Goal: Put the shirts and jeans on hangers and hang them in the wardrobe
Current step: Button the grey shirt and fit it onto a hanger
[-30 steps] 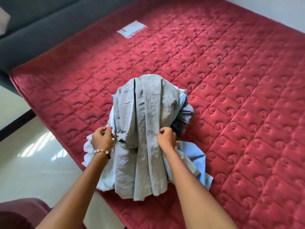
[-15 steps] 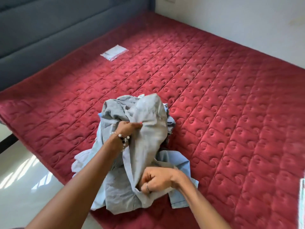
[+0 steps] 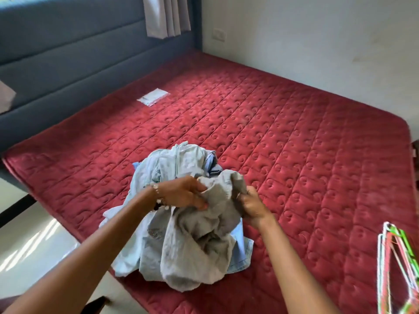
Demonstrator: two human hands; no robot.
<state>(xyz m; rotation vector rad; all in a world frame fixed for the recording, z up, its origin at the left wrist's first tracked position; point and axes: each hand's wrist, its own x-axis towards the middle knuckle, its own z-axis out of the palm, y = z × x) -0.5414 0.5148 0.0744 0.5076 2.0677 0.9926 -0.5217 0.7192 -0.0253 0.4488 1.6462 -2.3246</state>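
1. The left hand is in the centre of the frame. Its grip holds a bunched part of a grey shirt, with the thumb on top of the cloth and the fingers under it.
2. The right hand is just to the right of it. Its grip is closed around another fold of the same grey shirt.
3. The grey shirt is lifted a little between the two hands, and its lower part hangs down to the bed in the lower centre of the frame.
4. Under and behind the shirt lies a pile of clothes, pale blue and denim blue, on the near edge of the red quilted bed.
5. A bundle of coloured hangers lies on the bed at the lower right edge of the frame, well apart from the pile.
6. A small white packet lies on the bed in the upper left part, near the grey headboard.
7. A bead bracelet is on the left wrist.
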